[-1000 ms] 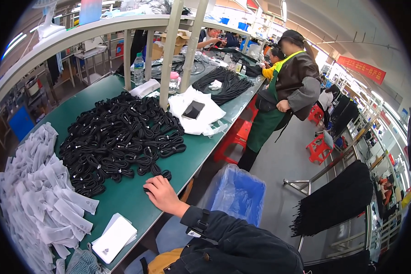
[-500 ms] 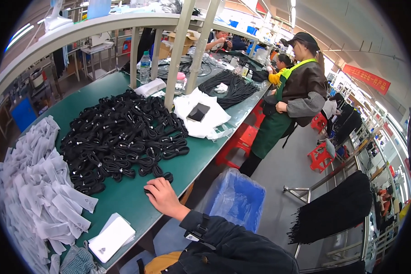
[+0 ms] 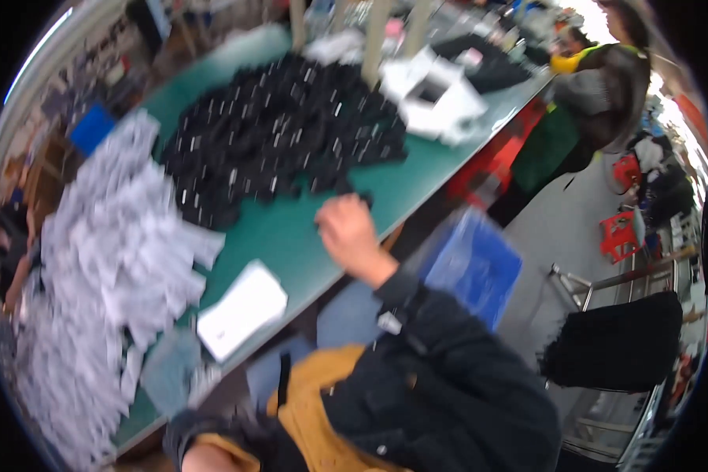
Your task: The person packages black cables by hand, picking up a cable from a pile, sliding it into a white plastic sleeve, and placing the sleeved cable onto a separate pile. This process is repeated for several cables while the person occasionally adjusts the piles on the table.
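Observation:
My right hand (image 3: pixel 349 234) rests low over the green table (image 3: pixel 279 232) near its front edge, its fingers curled over a black cord bundle that shows only as dark bits at their edges. Just beyond it spreads a pile of black cord bundles (image 3: pixel 283 130) with small light bands around them. A bare patch of my left wrist or hand (image 3: pixel 212 456) shows at the lower edge; its fingers are out of sight. Closer to me lies a stack of white cards or flat packets (image 3: pixel 242 311). Motion smears the whole picture.
A heap of pale translucent bags (image 3: pixel 126 259) covers the table's left. White packaging (image 3: pixel 433 94) lies beyond the cords. On the floor to the right stands a blue lined bin (image 3: pixel 476 263). A co-worker (image 3: pixel 598 102) stands farther off, near red stools (image 3: pixel 621 236) and hanging black cords (image 3: pixel 613 342).
The whole view has swung, so the table and its things sit higher and farther right. My left sleeve has come in at the lower edge. My right hand stays near the cord pile.

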A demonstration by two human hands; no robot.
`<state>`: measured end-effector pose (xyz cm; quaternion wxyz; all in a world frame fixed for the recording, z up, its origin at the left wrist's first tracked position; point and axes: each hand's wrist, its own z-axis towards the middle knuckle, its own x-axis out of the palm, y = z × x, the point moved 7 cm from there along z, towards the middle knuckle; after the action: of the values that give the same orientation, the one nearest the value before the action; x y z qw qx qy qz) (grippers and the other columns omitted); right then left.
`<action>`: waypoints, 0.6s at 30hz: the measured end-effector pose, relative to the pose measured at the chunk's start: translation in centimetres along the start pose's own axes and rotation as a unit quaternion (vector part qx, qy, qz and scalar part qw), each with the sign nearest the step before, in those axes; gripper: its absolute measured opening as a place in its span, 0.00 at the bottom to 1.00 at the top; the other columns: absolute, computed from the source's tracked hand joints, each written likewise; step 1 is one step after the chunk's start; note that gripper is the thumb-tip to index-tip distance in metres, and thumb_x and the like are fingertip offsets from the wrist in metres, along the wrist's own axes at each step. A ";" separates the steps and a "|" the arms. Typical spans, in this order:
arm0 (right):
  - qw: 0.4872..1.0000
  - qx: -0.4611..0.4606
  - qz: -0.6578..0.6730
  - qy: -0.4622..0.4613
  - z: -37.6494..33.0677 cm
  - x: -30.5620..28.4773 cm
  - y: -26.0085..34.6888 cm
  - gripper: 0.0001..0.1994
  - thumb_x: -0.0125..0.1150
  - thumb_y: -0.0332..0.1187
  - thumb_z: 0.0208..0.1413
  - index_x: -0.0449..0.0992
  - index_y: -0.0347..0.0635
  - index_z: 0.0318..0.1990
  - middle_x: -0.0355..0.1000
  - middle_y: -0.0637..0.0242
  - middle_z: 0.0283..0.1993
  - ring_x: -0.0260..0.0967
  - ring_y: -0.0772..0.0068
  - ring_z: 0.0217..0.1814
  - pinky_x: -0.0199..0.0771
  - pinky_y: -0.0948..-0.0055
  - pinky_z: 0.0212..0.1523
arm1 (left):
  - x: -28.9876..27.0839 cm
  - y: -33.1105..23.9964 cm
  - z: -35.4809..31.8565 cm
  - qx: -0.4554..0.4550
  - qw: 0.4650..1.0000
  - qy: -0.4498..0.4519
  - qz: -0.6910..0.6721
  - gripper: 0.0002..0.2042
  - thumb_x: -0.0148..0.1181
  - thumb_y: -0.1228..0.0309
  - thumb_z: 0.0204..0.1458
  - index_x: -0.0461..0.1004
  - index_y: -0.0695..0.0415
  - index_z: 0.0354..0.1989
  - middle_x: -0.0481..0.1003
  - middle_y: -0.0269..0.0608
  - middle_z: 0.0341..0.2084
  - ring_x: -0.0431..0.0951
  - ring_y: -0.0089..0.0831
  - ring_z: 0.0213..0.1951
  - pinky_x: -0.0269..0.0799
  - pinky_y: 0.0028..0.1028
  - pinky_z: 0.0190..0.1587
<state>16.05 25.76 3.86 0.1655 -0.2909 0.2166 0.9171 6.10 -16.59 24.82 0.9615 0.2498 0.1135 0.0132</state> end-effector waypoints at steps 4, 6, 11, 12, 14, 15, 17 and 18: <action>0.998 0.017 0.062 0.017 0.6 1.4 2.0 0.15 0.67 0.25 0.43 0.76 0.41 0.42 0.71 0.60 0.44 0.67 0.54 0.49 0.68 0.57 0.49 | -0.4 6.8 -5.9 -0.160 0.945 0.114 0.262 0.27 0.54 0.61 0.56 0.62 0.52 0.66 0.68 0.49 0.56 0.65 0.50 0.61 0.61 0.49 0.63; 0.998 0.018 0.065 0.018 0.6 2.0 1.5 0.15 0.68 0.26 0.44 0.76 0.41 0.43 0.71 0.61 0.45 0.67 0.55 0.50 0.68 0.57 0.50 | -1.6 6.5 -7.9 -0.196 0.892 0.155 0.377 0.25 0.57 0.70 0.53 0.68 0.56 0.62 0.73 0.48 0.51 0.71 0.51 0.57 0.68 0.44 0.60; 0.997 -0.004 0.066 0.025 -0.3 -0.1 2.6 0.15 0.69 0.27 0.45 0.76 0.42 0.43 0.70 0.58 0.45 0.66 0.54 0.51 0.69 0.58 0.48 | -4.3 5.6 -14.1 -0.580 0.596 0.289 0.475 0.14 0.62 0.78 0.49 0.78 0.60 0.46 0.73 0.48 0.37 0.74 0.47 0.40 0.72 0.40 0.44; 0.997 -0.012 0.081 0.010 -0.6 -0.3 2.9 0.15 0.69 0.27 0.45 0.77 0.42 0.43 0.69 0.57 0.44 0.66 0.54 0.50 0.69 0.58 0.47 | -5.8 3.7 -15.7 -0.608 0.555 0.267 0.502 0.16 0.63 0.79 0.47 0.78 0.61 0.46 0.73 0.49 0.38 0.73 0.49 0.40 0.71 0.41 0.45; 0.998 0.051 0.030 0.027 -1.3 -0.8 3.2 0.14 0.69 0.29 0.46 0.77 0.43 0.42 0.68 0.58 0.38 0.66 0.53 0.46 0.69 0.57 0.44 | -8.9 -2.2 -19.0 -0.635 0.486 0.246 0.548 0.15 0.63 0.78 0.48 0.77 0.63 0.47 0.73 0.51 0.40 0.72 0.50 0.43 0.69 0.41 0.48; 0.998 0.059 -0.003 0.032 -1.7 -0.6 3.1 0.12 0.67 0.34 0.49 0.77 0.44 0.42 0.67 0.58 0.37 0.68 0.52 0.44 0.70 0.57 0.41 | -9.8 -4.8 -20.3 -0.637 0.451 0.253 0.571 0.14 0.62 0.77 0.51 0.77 0.63 0.47 0.73 0.52 0.41 0.72 0.50 0.46 0.68 0.41 0.50; 0.996 0.071 -0.048 0.012 -1.6 -0.4 2.7 0.12 0.66 0.38 0.52 0.77 0.44 0.41 0.66 0.58 0.36 0.69 0.51 0.42 0.71 0.57 0.38 | -11.2 -10.2 -23.4 -0.696 0.309 0.281 0.585 0.24 0.66 0.63 0.53 0.73 0.58 0.58 0.71 0.60 0.50 0.70 0.58 0.52 0.64 0.49 0.57; 0.994 0.083 -0.065 0.039 -1.7 0.5 2.2 0.12 0.65 0.40 0.54 0.76 0.44 0.41 0.66 0.57 0.35 0.71 0.50 0.39 0.72 0.57 0.35 | -11.2 -10.9 -24.5 -0.689 0.318 0.287 0.584 0.23 0.65 0.64 0.53 0.74 0.57 0.57 0.72 0.58 0.49 0.70 0.58 0.49 0.64 0.50 0.55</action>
<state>15.51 23.13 2.95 0.2399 -0.3249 0.2786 0.8714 -10.69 -15.37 1.07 0.4379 -0.5209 0.1573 0.7157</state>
